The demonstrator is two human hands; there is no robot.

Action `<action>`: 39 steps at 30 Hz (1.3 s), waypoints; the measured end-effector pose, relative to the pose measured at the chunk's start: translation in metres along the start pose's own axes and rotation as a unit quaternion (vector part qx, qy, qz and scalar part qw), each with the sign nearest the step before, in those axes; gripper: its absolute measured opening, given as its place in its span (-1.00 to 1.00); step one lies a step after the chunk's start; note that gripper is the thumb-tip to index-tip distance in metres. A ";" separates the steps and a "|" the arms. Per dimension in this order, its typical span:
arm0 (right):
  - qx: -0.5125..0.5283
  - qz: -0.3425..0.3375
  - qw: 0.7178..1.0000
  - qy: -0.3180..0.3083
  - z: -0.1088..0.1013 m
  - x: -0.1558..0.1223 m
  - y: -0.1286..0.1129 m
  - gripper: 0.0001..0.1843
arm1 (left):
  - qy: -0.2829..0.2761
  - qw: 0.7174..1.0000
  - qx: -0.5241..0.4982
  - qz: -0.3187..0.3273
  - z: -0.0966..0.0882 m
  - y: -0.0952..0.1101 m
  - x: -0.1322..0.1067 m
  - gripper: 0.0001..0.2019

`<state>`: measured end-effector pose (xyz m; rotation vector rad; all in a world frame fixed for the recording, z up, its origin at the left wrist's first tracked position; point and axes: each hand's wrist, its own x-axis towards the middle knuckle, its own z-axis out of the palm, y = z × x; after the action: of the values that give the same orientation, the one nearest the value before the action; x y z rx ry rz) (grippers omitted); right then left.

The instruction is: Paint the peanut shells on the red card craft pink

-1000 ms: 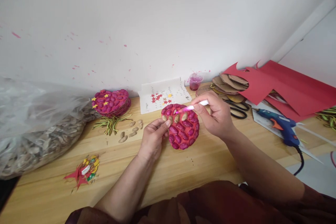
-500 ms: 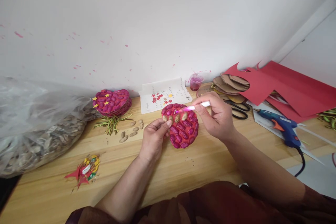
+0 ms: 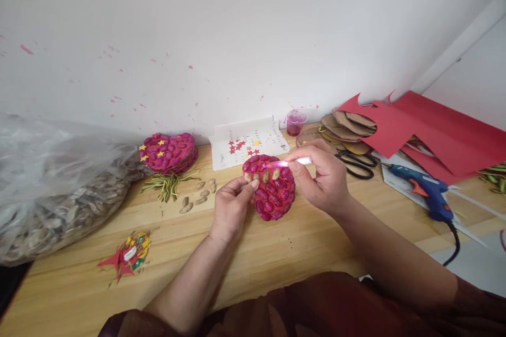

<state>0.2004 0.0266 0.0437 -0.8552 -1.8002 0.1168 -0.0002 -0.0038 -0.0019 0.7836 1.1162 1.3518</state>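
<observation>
A red disc covered with pink-painted peanut shells [image 3: 272, 192] lies tilted on the wooden table [image 3: 276, 253]. A row of its shells near the top is still bare tan. My left hand [image 3: 231, 208] pinches the disc's left edge, fingers closed on it. My right hand [image 3: 322, 179] grips a white brush with a pink tip [image 3: 290, 162], and the tip touches the shells near the disc's top.
A finished stack of pink discs with stars [image 3: 169, 152] and loose peanut shells [image 3: 195, 197] lie to the left, beside a plastic bag of shells [image 3: 59, 195]. A paint cup [image 3: 294, 122], sticker sheet [image 3: 247, 142], scissors [image 3: 358, 160], glue gun [image 3: 425, 192] and red paper [image 3: 430, 131] sit behind and right.
The brush tip has shifted slightly right along the row of shells. The disc has been turned a little more on edge by my left hand.
</observation>
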 end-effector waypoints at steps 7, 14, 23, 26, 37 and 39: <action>0.000 -0.036 0.999 -0.021 0.001 -0.001 -0.002 -0.91 | 0.010 1.000 0.001 0.000 0.003 0.004 -0.001 -0.63; -0.041 -0.063 0.997 0.007 0.001 -0.002 -0.001 -0.88 | 0.014 1.000 0.010 0.006 0.003 0.003 0.000 -0.62; -0.045 -0.079 0.996 0.005 0.002 -0.001 -0.003 -0.89 | 0.013 1.000 0.017 0.009 0.003 0.005 0.000 -0.64; -0.040 -0.077 0.996 -0.008 0.002 0.000 -0.003 -0.88 | 0.014 1.000 0.019 0.006 0.002 0.003 0.000 -0.64; -0.043 -0.078 0.996 0.015 0.001 -0.002 -0.001 -0.86 | 0.014 0.999 0.022 0.018 0.000 0.001 0.001 -0.66; -0.043 -0.078 0.996 0.017 0.001 -0.002 -0.001 -0.85 | 0.010 1.000 0.015 0.010 0.000 0.001 0.000 -0.66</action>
<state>0.1993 0.0250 0.0423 -0.7701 -1.8437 -0.0760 -0.0005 -0.0035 -0.0012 0.8065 1.1487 1.3649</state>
